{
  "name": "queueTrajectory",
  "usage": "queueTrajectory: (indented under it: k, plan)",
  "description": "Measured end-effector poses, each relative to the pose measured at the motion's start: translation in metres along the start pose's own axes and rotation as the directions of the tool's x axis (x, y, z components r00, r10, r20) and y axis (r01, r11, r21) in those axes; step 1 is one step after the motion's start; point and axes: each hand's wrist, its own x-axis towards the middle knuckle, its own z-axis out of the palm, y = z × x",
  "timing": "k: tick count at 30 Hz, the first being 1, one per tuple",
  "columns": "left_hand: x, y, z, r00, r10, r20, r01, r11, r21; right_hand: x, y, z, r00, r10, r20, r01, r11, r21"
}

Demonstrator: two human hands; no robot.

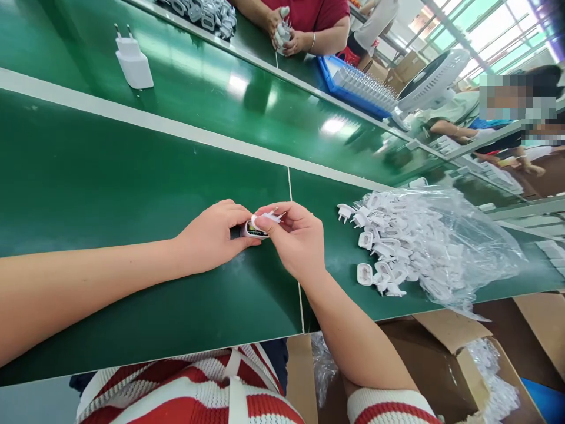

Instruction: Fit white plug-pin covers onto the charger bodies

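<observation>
Over the middle of the green bench, my left hand (216,235) grips a white charger housing (253,231) whose end is uncovered, with a circuit board showing inside. My right hand (300,238) pinches a white plug cap (267,218) with two metal pins, held at an angle against the open end of the housing. Both hands are closed and nearly meet. To the right of my right hand lies a heap of white plug caps (397,241), spilling from a clear plastic bag (477,247).
A white charger (135,65) stands on the far green strip (212,88). Across it, a co-worker's hands (289,38) hold white parts near a blue tray (353,88) of pins. A fan (432,76) stands at the back right. Below the bench edge are cardboard boxes (428,359).
</observation>
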Motion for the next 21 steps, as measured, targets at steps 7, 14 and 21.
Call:
queueTrajectory:
  k: [7,14,21]
  plan:
    - [0.000,-0.002,-0.002,0.999,-0.032,0.017,0.032,0.999,-0.008,0.000,0.003,-0.008,0.994,-0.049,-0.098,0.052,0.998,0.034]
    - [-0.001,-0.003,-0.004,0.997,-0.074,0.019,0.074,0.997,-0.001,-0.002,0.007,-0.021,1.000,0.007,0.031,-0.007,1.000,0.003]
    - [-0.002,-0.007,-0.002,1.000,-0.017,0.014,0.017,1.000,0.001,-0.004,-0.004,-0.024,0.943,-0.305,0.130,0.332,0.859,-0.390]
